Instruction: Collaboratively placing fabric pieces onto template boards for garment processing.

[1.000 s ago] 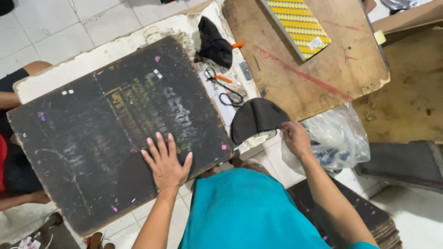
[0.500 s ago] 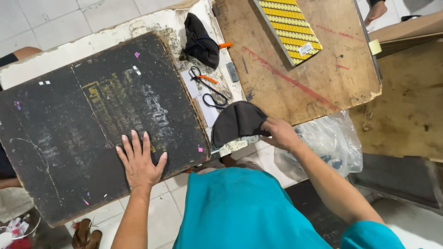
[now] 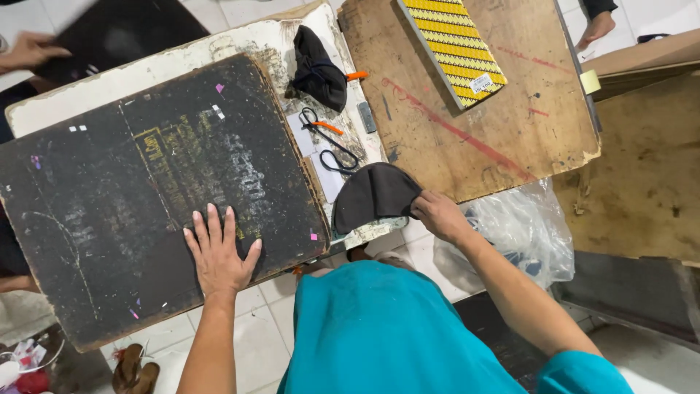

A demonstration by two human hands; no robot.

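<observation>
Left hand (image 3: 219, 255) lies flat, fingers spread and holding nothing, palm down on the near edge of the big black board (image 3: 157, 190) that fills the left half of the frame. Right hand (image 3: 437, 217) is closed in a pinch on the right-hand edge of a dark fabric piece (image 3: 373, 195), a rounded, dome-shaped cut that sits at centre frame on the worn white tabletop (image 3: 248, 44), just beside the board's lower right corner and touching the edge of the plywood sheet (image 3: 467, 124). Judged progress: early to middle. The piece is picked up at one edge but not yet on the board; the board surface under the left hand carries only chalk marks and scraps of paper. What seems left is bringing the piece across and laying it flat. Orientation: long axis runs roughly left-right, slightly tilted down to the left; curved edge faces the top of the frame, straighter edge faces the person. A second bundle of dark cloth (image 3: 319, 69) lies upper centre, with black-handled scissors (image 3: 329, 142) between it and the held piece. A yellow patterned block (image 3: 452, 47) rests on the plywood, upper right. A clear plastic bag (image 3: 521, 233) sits below the right forearm. Another person's hand (image 3: 29, 51) shows at upper left.
</observation>
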